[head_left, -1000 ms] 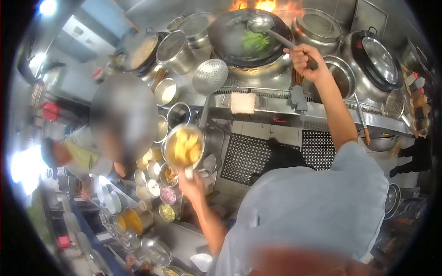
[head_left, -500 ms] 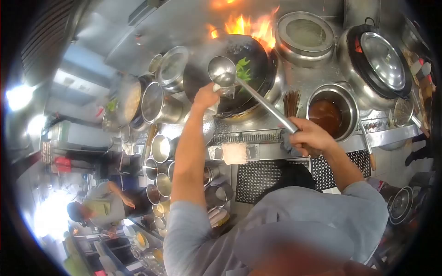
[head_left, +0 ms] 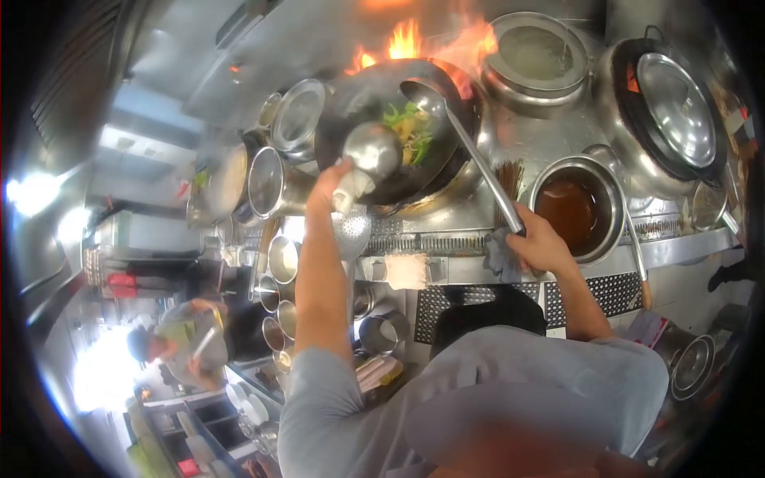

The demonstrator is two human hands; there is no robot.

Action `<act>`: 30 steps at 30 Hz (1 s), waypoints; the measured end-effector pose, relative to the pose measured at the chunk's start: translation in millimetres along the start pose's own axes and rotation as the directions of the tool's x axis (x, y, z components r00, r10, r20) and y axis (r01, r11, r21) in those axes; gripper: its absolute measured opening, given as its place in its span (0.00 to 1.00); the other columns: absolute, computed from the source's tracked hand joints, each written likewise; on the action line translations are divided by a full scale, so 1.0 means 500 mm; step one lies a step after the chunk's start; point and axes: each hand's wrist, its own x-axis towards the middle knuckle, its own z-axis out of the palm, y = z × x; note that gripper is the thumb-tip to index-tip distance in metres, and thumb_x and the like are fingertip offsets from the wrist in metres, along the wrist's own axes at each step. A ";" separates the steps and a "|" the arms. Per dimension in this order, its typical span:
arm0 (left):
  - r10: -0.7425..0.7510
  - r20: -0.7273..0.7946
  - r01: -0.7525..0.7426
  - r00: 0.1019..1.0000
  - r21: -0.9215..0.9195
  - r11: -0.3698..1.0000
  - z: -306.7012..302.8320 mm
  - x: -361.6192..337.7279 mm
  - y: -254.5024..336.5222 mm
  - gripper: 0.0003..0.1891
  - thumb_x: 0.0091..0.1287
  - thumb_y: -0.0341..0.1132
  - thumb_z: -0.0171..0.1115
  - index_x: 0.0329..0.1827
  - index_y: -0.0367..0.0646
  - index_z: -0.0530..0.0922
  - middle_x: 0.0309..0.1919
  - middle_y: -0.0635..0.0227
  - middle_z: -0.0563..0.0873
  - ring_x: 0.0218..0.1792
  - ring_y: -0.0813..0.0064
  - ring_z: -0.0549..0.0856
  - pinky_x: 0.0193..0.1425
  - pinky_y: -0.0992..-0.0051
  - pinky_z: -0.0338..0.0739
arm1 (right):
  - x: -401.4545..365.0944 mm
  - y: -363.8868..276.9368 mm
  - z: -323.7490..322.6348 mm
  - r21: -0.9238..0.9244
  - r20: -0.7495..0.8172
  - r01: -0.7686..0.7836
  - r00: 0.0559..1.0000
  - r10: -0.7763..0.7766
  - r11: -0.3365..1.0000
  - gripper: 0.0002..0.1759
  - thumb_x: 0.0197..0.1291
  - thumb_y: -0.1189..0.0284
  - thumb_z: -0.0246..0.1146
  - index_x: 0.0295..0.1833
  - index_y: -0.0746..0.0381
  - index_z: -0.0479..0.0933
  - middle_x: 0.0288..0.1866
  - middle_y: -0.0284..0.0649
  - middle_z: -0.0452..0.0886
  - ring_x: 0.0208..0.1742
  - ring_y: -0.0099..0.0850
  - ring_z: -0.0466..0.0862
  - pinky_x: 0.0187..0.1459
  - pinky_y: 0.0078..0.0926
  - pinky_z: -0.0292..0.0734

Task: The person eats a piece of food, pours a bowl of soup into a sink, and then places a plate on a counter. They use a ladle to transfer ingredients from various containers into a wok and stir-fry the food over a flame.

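Note:
My left hand (head_left: 328, 185) is closed at the near left rim of a black wok (head_left: 343, 103), with a pale cloth (head_left: 351, 190) bunched in it. A shiny metal bowl (head_left: 372, 151) is tipped over the wok at my left fingers; its rounded outside faces up. My fingers' exact hold is partly hidden. Green and yellowish vegetable pieces (head_left: 414, 147) lie in the wok. My right hand (head_left: 543, 241) grips the handle end of a long steel ladle (head_left: 482, 159), whose head is over the wok's far side. A dark grey cloth (head_left: 504, 256) touches my right hand.
Flames (head_left: 404, 40) rise behind the wok. At right stand a pot of brown liquid (head_left: 566, 205), a bristle brush (head_left: 508, 187) and a lidded wok (head_left: 673, 103). A perforated skimmer (head_left: 351, 231) sits near my left forearm. Another person (head_left: 187, 342) stands at lower left.
My left hand has moved left and down, and the metal bowl shows its rounded outside. The ladle head has shifted right and farther back. More vegetables show in the wok.

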 end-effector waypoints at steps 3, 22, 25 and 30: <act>0.087 0.064 -0.063 0.994 -0.306 0.950 -0.028 -0.061 0.041 0.23 0.67 0.51 0.62 0.42 0.34 0.80 0.32 0.64 0.85 0.30 0.74 0.84 0.32 0.76 0.78 | 0.084 0.031 0.039 -0.214 -0.120 0.074 0.988 -0.101 0.974 0.34 0.54 0.72 0.57 0.68 0.66 0.61 0.30 0.51 0.81 0.21 0.33 0.82 0.27 0.32 0.77; 0.279 -0.819 0.078 0.501 0.364 0.928 -0.014 -0.781 -0.591 0.21 0.58 0.32 0.66 0.55 0.44 0.72 0.44 0.48 0.84 0.47 0.46 0.82 0.50 0.61 0.76 | 0.046 0.023 0.248 -0.191 -0.079 0.118 0.988 -0.135 0.974 0.26 0.60 0.77 0.53 0.66 0.62 0.65 0.18 0.31 0.67 0.11 0.23 0.67 0.12 0.22 0.61; -0.026 -0.967 0.270 0.253 0.045 0.962 0.020 -0.985 -0.796 0.22 0.60 0.32 0.64 0.57 0.43 0.70 0.42 0.44 0.84 0.46 0.43 0.83 0.50 0.59 0.76 | -0.039 0.034 0.340 0.352 0.363 -0.210 0.929 0.073 0.912 0.19 0.60 0.77 0.56 0.58 0.62 0.70 0.17 0.30 0.64 0.10 0.22 0.64 0.12 0.22 0.62; -0.192 -0.970 0.399 -0.150 -0.237 0.886 0.007 -1.230 -1.049 0.23 0.67 0.41 0.58 0.60 0.38 0.67 0.47 0.39 0.82 0.50 0.41 0.80 0.54 0.56 0.73 | -0.153 0.021 0.545 0.318 0.687 -0.303 0.727 0.003 0.898 0.19 0.61 0.76 0.56 0.58 0.64 0.70 0.18 0.31 0.66 0.11 0.21 0.66 0.14 0.21 0.62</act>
